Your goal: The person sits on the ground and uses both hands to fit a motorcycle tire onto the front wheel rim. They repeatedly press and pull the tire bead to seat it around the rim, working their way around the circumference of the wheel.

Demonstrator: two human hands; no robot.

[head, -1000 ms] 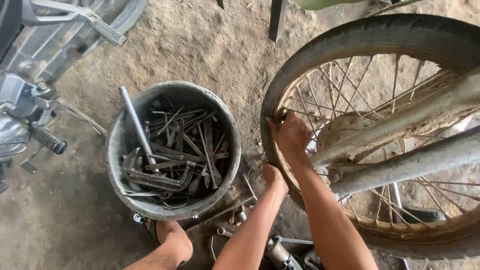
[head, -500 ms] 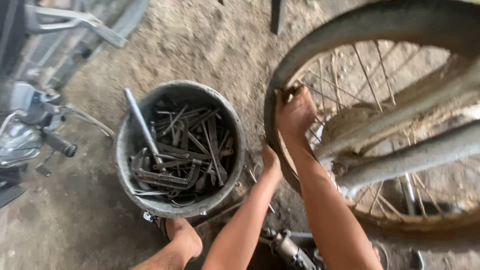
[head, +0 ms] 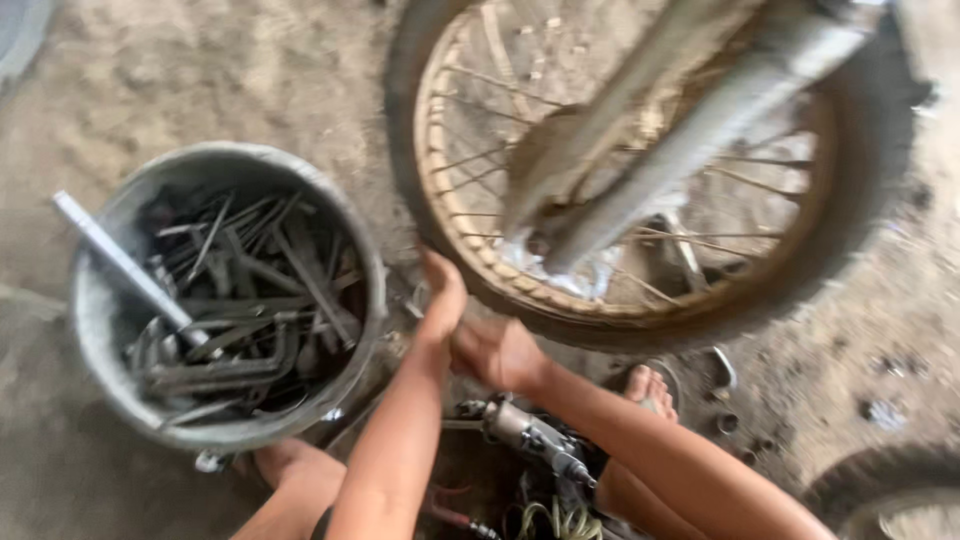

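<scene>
A motorcycle wheel with a worn tyre [head: 420, 210], a rusty spoked rim [head: 560, 295] and grey fork legs [head: 720, 110] fills the upper right of the blurred head view. My left hand [head: 441, 298] reaches up and lies against the tyre's lower left edge, fingers wrapped on the rubber. My right hand [head: 503, 352] sits just under the tyre beside it, fingers curled; the blur hides whether it grips anything.
A grey metal bucket [head: 95, 330] full of wrenches and rods stands to the left. My feet [head: 650, 388] rest on the dirt floor. A metal cylindrical tool [head: 530, 432] lies between my legs. Another tyre [head: 880, 480] is at the bottom right.
The view swung right and down. My right hand came down from the tyre's upper left edge to its lower edge, close beside my left hand.
</scene>
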